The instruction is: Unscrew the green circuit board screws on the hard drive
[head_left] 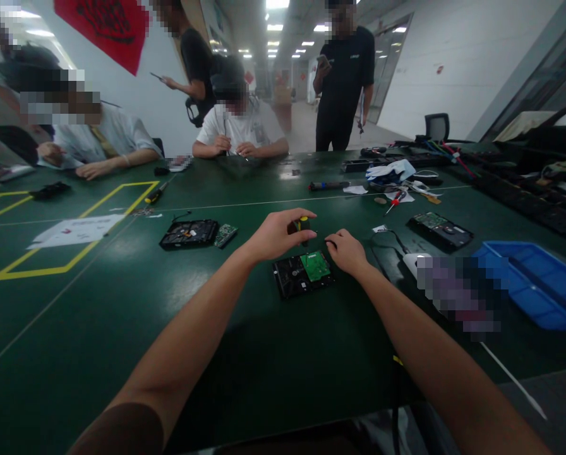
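My left hand (279, 235) grips a short screwdriver (304, 225) with a yellow and black handle, held upright above a hard drive (290, 283). The drive lies flat on the table, its green circuit board (317, 266) facing up. The screwdriver's tip is too small to tell whether it touches the drive. Just right of the drive's far corner is my right hand (347, 251), its fingers curled together. Whatever it pinches, if anything, cannot be made out.
On the green table (245, 379), another hard drive (188, 234) and a loose circuit board (226, 236) lie left. To the right are a third drive (440, 230), a power strip (413, 265) with cable, a blue tray (539, 284) and a red screwdriver (397, 201). People sit and stand opposite.
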{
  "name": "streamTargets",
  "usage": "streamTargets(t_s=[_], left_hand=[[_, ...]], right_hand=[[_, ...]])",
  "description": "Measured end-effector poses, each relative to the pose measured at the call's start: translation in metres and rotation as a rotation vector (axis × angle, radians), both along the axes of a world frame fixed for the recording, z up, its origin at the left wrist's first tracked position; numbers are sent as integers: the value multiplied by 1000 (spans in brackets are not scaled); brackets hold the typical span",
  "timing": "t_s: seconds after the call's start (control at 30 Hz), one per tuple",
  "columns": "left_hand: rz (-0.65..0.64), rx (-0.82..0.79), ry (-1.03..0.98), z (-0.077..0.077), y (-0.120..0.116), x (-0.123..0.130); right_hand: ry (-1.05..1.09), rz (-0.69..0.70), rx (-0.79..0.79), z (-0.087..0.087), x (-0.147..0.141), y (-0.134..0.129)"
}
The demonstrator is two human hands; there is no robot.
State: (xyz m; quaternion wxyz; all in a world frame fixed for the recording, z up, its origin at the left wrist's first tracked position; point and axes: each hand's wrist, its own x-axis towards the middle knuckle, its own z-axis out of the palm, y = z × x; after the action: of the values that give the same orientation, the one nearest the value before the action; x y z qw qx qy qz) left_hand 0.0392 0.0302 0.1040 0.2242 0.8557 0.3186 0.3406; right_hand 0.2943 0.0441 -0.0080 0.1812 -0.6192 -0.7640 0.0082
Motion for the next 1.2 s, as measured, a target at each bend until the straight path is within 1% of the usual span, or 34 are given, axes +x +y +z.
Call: streamTargets(t_s=[0.33,0.53,0.9,1.0,1.2], left_hand=[[-4,-21,-1,2,-3,1],[1,-27,-8,-1,0,0],[18,-60,-104,-5,5,0],[21,-53,-100,-6,6,0],[27,-54,-92,-6,7,-1]], right_hand=[[38,-29,17,1,4,-2],[49,-45,11,1,3,-2],[104,-29,10,1,4,-6],[130,-15,19,2,5,-8],[197,77,43,9,1,-17]])
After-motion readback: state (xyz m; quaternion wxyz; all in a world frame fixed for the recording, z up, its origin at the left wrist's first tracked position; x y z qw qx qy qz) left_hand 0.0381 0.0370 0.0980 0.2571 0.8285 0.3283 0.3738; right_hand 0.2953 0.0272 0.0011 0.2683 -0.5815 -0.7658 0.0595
